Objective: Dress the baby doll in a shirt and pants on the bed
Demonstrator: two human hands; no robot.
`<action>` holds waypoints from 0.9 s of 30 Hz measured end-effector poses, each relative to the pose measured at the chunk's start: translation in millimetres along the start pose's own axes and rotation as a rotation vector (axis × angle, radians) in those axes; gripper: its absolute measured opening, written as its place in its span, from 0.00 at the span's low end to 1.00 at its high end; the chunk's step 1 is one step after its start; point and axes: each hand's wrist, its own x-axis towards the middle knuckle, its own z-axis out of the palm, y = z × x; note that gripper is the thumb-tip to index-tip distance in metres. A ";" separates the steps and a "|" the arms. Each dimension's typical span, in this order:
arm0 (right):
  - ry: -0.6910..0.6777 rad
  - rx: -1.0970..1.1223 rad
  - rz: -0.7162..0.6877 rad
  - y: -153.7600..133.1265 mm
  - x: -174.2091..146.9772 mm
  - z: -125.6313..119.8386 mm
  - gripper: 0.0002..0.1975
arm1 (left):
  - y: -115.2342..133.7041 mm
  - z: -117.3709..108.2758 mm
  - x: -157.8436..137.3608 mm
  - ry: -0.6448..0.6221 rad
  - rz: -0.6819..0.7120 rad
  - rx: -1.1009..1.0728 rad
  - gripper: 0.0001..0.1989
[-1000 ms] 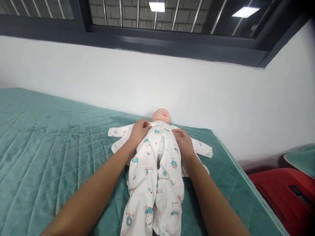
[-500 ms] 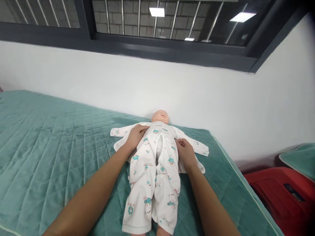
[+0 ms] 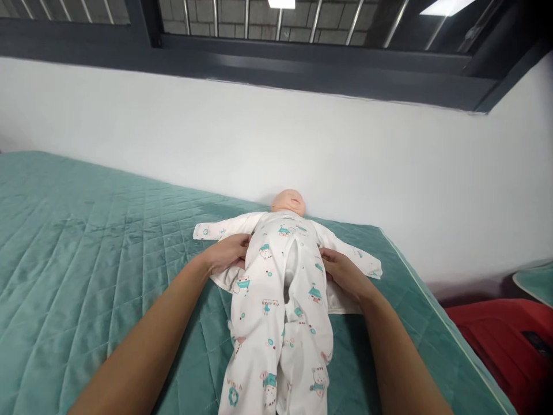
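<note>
Two hands flank the doll (image 3: 288, 203), one to each side of its trousers (image 3: 265, 288), both narrow with fingers curled in. Taking the trousers' open front seam as the centre of the dial, the left hand (image 3: 228, 252) sits near 10 o'clock, its fingers against the side of the waist; the right hand (image 3: 343, 272) sits at 3, fingers against the opposite side. The fingertips are partly hidden, so I cannot tell whether either pinches cloth.

A second ago the left hand lay higher, its fingers over the chest; now it is lower and farther out — the right has eased down and outward too. That leaves the printed front in plain view and suggests the work is at the side edges of the cloth.

Under and beside the hands, the top (image 3: 343, 302) spreads its loose hem, with one sleeve (image 3: 228, 226) toward 10 and the other between 2 and 3. The doll's head is at 12, next to the wall (image 3: 276, 132); the trouser legs run to 6 and off the bottom edge. The doll lies face up on the green bed (image 3: 108, 259). Farther out, a red object (image 3: 505, 340) stands toward 4 — and a barred window (image 3: 259, 63) spans 12.
</note>
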 end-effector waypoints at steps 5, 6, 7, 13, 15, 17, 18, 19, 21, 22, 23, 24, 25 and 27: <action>-0.019 0.023 0.020 -6.9 2.5 0.5 0.06 | 4.9 5.7 1.0 0.073 -0.008 0.018 0.20; -0.022 0.032 0.016 -7.7 2.5 1.1 0.06 | 5.5 6.9 0.7 0.089 -0.005 0.023 0.19; -0.023 0.042 0.010 -8.1 2.4 2.0 0.07 | 5.6 7.8 0.7 0.097 -0.004 0.018 0.18; 0.071 0.137 0.010 -4.7 1.0 10.6 0.09 | -3.0 2.8 2.7 0.037 0.034 -0.018 0.20; 0.087 0.167 0.007 -4.2 0.4 11.7 0.10 | -4.2 0.1 2.5 -0.012 0.042 0.002 0.21; 0.078 0.178 -0.009 -5.1 0.1 11.4 0.10 | -3.0 -0.7 1.6 -0.030 0.054 0.026 0.21; 0.070 0.173 -0.016 -6.0 0.1 11.0 0.10 | -1.8 -0.2 1.0 -0.024 0.060 0.038 0.20; 0.062 0.164 -0.023 -6.8 0.2 10.7 0.10 | -0.4 0.7 0.5 -0.012 0.062 0.049 0.19; 0.049 0.148 -0.040 -8.0 1.2 10.8 0.09 | 2.3 3.1 -0.3 0.030 0.059 0.074 0.17; 0.047 0.140 -0.048 -8.2 2.0 11.3 0.09 | 3.4 4.2 -0.5 0.051 0.055 0.092 0.16; 0.051 0.133 -0.054 -7.9 3.0 11.9 0.09 | 4.1 5.2 -0.6 0.070 0.054 0.112 0.15; 0.060 0.128 -0.055 -7.3 4.0 12.7 0.09 | 4.5 5.9 -0.4 0.087 0.058 0.135 0.14; 0.072 0.124 -0.050 -6.3 5.1 13.5 0.10 | 4.6 6.3 -0.1 0.106 0.065 0.161 0.13; 0.099 0.104 -0.027 -3.9 7.0 14.5 0.11 | 4.0 6.6 1.2 0.158 0.089 0.227 0.11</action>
